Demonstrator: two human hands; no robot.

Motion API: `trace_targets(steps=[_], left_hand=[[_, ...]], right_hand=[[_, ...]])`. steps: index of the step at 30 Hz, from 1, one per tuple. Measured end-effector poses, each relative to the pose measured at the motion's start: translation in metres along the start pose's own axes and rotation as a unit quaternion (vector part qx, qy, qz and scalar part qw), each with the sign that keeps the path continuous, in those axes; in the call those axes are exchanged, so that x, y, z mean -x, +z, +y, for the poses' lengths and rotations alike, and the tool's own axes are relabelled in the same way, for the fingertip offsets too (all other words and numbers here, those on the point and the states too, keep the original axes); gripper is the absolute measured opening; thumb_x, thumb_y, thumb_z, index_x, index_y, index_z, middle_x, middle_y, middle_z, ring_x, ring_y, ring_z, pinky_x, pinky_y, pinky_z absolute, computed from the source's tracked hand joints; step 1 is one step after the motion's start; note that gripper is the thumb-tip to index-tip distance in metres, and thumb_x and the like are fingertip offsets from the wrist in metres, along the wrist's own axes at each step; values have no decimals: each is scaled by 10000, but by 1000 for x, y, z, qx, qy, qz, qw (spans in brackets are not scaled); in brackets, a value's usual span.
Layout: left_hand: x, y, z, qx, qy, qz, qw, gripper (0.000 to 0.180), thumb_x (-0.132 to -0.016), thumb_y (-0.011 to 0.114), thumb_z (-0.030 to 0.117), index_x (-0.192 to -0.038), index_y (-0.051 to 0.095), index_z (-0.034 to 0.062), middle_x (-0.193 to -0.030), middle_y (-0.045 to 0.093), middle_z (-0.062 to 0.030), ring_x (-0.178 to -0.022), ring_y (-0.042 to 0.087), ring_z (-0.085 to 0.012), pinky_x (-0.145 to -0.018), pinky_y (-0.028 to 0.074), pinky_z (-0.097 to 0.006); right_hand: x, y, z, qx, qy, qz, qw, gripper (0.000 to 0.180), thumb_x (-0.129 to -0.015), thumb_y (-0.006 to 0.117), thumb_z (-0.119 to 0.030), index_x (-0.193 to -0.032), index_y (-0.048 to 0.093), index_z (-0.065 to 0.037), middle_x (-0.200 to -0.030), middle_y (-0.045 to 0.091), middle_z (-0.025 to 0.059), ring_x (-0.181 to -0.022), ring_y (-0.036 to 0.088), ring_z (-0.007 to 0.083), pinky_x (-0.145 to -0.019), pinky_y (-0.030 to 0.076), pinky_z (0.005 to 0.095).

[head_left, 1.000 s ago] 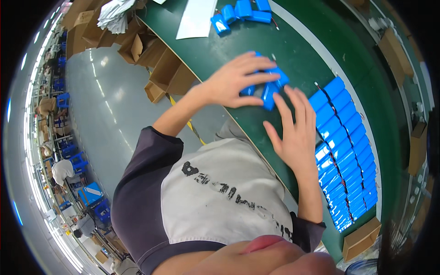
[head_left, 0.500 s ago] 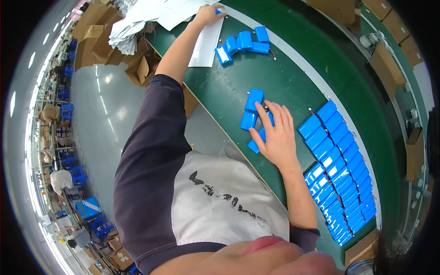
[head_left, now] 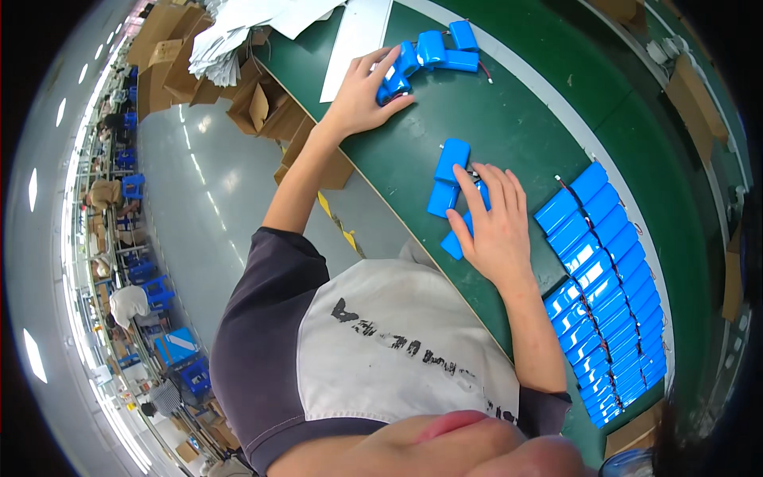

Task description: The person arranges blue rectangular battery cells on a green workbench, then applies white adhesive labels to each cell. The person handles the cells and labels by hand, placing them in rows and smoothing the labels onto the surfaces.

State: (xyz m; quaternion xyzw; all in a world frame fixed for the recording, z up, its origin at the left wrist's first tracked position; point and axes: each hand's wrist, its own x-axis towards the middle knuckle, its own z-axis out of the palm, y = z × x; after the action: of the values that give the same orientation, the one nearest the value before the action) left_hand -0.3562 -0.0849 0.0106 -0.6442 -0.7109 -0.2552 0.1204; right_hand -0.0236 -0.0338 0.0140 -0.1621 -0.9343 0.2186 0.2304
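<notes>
My left hand [head_left: 359,99] curls its fingers and thumb around a blue battery pack [head_left: 386,96], partly hidden, at the near end of a loose group of packs. Another blue pack [head_left: 396,78] lies against its fingers. My right hand [head_left: 499,230] is over a smaller cluster, fingers apart and gently bent. Beneath them one pack [head_left: 482,192] is partly covered, and another [head_left: 452,245] lies by the thumb. Two more, an upper pack [head_left: 453,160] and a lower pack [head_left: 442,199], touch end to end left of the fingertips.
Rows of blue battery packs [head_left: 608,278] with dark wires lie on the green table [head_left: 381,175] at right. A white sheet [head_left: 355,48] and stacked papers [head_left: 226,44] lie at the far left. Cardboard boxes [head_left: 266,107] stand beside the table edge.
My left hand has come back from the white sheet at the far end, carrying something blue, to the loose group of packs. The right hand stays over its cluster. The view has shifted slightly.
</notes>
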Motion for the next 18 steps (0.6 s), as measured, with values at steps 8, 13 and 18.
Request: trace_targets(steps=[8,13,18], left_hand=[[-14,36,-9,-65,-10,76,995,616,-855,825,413,-1390,651,161,-1186,683,-151,-1075,601,-373,-946,502,-475],[14,20,-2,-20,43,35,998,585,-809,868,428,-1336,707,232,-1209,670,-85,-1086,573,-326,-949,499,-439],[19,-13,42,-32,86,-31,995,640,-786,880,469,-1363,696,262,-1287,648,-55,-1152,565,-304,-976,479,-434]], right_hand=[[7,-12,-13,-30,-15,-17,999,773,-835,802,-386,-1510,522,-133,-1494,472,201,-1361,461,407,-1135,399,547],[33,-7,-16,32,39,10,999,826,-793,827,-464,-1465,557,-68,-1543,445,181,-1320,479,409,-1062,443,507],[51,-20,-21,81,71,-2,994,727,-811,826,-432,-1392,606,-54,-1459,521,146,-1081,541,333,-889,485,430]])
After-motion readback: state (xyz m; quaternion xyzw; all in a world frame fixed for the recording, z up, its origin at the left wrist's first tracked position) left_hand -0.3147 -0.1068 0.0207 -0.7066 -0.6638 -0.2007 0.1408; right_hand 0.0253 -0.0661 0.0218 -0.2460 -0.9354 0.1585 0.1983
